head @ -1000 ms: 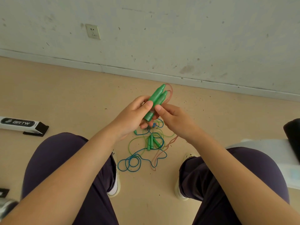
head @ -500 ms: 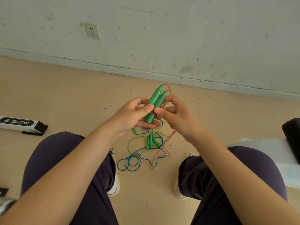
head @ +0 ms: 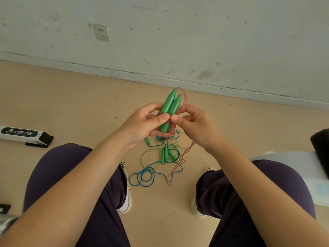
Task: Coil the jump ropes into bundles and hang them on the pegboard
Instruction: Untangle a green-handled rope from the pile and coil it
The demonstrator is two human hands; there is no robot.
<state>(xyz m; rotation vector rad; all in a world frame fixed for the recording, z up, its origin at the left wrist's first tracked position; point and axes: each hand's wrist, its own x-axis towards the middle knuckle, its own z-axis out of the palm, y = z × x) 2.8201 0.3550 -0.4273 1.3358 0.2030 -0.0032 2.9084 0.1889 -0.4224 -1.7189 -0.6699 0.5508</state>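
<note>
Hands: two, left hand (head: 142, 124) and right hand (head: 195, 126).
Green handles gripped together: two (head: 170, 105).
Green handles on floor (head: 231, 122): two side by side (head: 165, 155), plus one partly hidden tip (head: 147, 141).
Rope cords: three colours, pink cord (head: 184, 102), blue cord (head: 142, 176), green cord (head: 145, 155); tangled, exact rope count unclear.
Wall socket: one (head: 101, 32).
Shoes: two (head: 126, 196).

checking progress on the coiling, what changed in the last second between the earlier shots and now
The right hand moved in against the green handles and now pinches the pink cord beside them. The cord's hanging part has drawn up a little off the floor. The left hand still grips both handles upright. The blue and green ropes on the floor lie as before.
</note>
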